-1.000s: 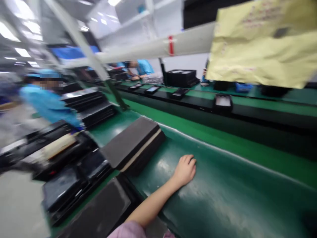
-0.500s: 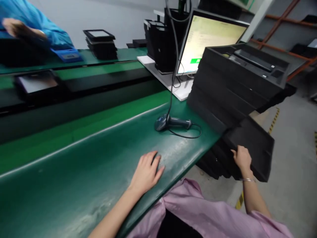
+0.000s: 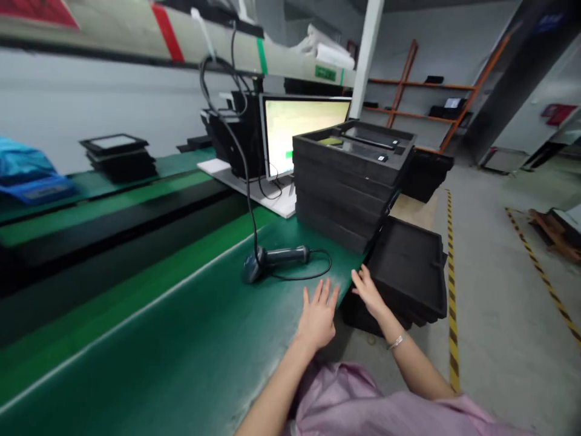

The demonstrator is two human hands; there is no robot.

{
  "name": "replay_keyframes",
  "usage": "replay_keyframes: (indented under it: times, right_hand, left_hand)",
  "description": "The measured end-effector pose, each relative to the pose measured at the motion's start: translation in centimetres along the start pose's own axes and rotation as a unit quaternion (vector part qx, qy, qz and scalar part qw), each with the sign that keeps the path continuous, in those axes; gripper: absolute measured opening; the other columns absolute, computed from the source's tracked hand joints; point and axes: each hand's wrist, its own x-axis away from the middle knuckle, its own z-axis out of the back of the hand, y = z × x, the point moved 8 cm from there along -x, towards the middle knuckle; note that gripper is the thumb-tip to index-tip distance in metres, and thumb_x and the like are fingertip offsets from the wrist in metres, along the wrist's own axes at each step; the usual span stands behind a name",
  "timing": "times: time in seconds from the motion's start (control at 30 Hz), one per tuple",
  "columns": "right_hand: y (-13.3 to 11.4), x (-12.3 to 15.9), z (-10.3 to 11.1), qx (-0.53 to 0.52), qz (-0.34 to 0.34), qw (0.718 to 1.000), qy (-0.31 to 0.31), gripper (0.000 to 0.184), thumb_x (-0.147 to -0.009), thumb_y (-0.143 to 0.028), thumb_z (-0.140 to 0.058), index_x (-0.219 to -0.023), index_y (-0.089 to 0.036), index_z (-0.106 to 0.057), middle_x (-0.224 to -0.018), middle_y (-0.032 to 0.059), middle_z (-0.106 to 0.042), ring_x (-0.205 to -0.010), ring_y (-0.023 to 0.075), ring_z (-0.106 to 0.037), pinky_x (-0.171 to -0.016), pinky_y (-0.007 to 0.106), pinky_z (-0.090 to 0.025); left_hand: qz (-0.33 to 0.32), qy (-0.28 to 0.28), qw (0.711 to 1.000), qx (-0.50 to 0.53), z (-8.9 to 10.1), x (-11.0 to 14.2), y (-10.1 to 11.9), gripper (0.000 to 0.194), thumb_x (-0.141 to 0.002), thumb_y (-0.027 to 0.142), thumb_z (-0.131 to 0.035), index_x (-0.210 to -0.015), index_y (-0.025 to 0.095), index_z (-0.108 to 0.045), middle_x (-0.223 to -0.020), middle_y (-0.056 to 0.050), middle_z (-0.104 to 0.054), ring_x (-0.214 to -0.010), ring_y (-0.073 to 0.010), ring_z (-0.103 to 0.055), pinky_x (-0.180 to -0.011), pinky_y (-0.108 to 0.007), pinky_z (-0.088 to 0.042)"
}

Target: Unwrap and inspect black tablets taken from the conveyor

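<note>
My left hand (image 3: 318, 315) lies flat with fingers spread on the green belt (image 3: 181, 339), near its right edge and just short of the black barcode scanner (image 3: 276, 259). My right hand (image 3: 368, 292) reaches off the bench edge and grips the near corner of a black foam tray (image 3: 411, 266), which sits level on a low stack beside the bench. A taller stack of the same black foam trays (image 3: 349, 181) stands on the bench end behind both hands.
A lit monitor (image 3: 299, 130) and black boxes stand behind the tall stack on a white board. More trays (image 3: 115, 154) lie on the far green lane. A blue sleeve (image 3: 22, 166) shows at far left. Yellow-black floor tape (image 3: 451, 290) runs along the concrete floor at right.
My view has swung right along the belt. My right hand came into view gripping the black foam tray, then drew it closer to the bench end and levelled it. My left hand stayed on the belt.
</note>
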Motion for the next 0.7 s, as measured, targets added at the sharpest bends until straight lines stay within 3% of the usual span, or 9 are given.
replay_keyframes:
  times: [0.07,0.17,0.27,0.5,0.63,0.7]
  right_hand:
    - [-2.3,-0.1,-2.2,-0.06,-0.025,0.998,0.003,0.045,-0.096,-0.044,-0.048,-0.132,-0.017,-0.046,-0.126,0.0112,-0.055,-0.108,0.0232,-0.058,-0.092,0.046,-0.049]
    - [-4.3,-0.2,-3.5,-0.106,-0.069,0.992,0.021,0.043,-0.094,-0.038,-0.054,-0.132,-0.017,-0.047,-0.134,0.0119,-0.049,-0.119,0.0266,-0.051,-0.099,0.051,-0.043]
    - [-5.3,0.0,-3.3,-0.112,-0.114,0.986,0.041,0.042,-0.093,-0.033,-0.056,-0.131,-0.017,-0.048,-0.136,0.0118,-0.047,-0.121,0.0273,-0.05,-0.1,0.052,-0.043]
    - [-6.3,0.3,-3.0,-0.086,-0.217,0.97,0.073,0.041,-0.095,-0.032,-0.053,-0.132,-0.016,-0.047,-0.118,0.0102,-0.059,-0.104,0.0228,-0.061,-0.093,0.048,-0.049]
    - [-6.5,0.1,-2.9,-0.089,-0.217,0.97,0.061,0.048,-0.097,-0.026,-0.048,-0.142,-0.014,-0.035,-0.124,0.0136,-0.058,-0.107,0.0237,-0.061,-0.096,0.048,-0.048]
    - [-6.7,-0.1,-3.0,-0.096,-0.199,0.974,0.047,0.053,-0.097,-0.018,-0.043,-0.145,-0.006,-0.026,-0.127,0.0201,-0.057,-0.111,0.0268,-0.061,-0.096,0.047,-0.047]
  left_hand:
    - [0.002,-0.006,1.0,-0.017,-0.1,0.2,-0.2,0.08,-0.069,0.011,-0.046,-0.147,0.01,-0.028,-0.157,-0.017,-0.017,-0.146,-0.0323,-0.014,-0.112,-0.064,-0.016]
    - [0.007,-0.013,0.999,-0.043,-0.1,0.3,-0.5,0.078,-0.071,0.01,-0.042,-0.148,0.005,-0.025,-0.157,-0.016,-0.017,-0.146,-0.0308,-0.014,-0.113,-0.063,-0.016]
    - [0.007,-0.019,0.997,-0.071,0.1,0.2,-0.5,0.076,-0.073,0.007,-0.039,-0.147,0.004,-0.024,-0.157,-0.017,-0.016,-0.145,-0.0309,-0.016,-0.112,-0.063,-0.018]
    - [-0.006,-0.024,0.989,-0.146,0.4,-0.5,-0.2,0.073,-0.074,0.0,-0.033,-0.146,0.004,-0.026,-0.155,-0.019,-0.019,-0.143,-0.034,-0.022,-0.107,-0.067,-0.026]
    - [0.007,-0.006,0.981,-0.193,-0.6,-1.3,-1.5,0.07,-0.075,0.002,-0.033,-0.144,0.009,-0.031,-0.153,-0.014,-0.024,-0.142,-0.0309,-0.027,-0.106,-0.063,-0.031]
    - [-0.013,0.031,0.979,-0.203,-1.5,-2.1,-2.4,0.071,-0.071,0.005,-0.04,-0.142,0.015,-0.039,-0.151,-0.013,-0.032,-0.139,-0.0312,-0.033,-0.103,-0.06,-0.037]
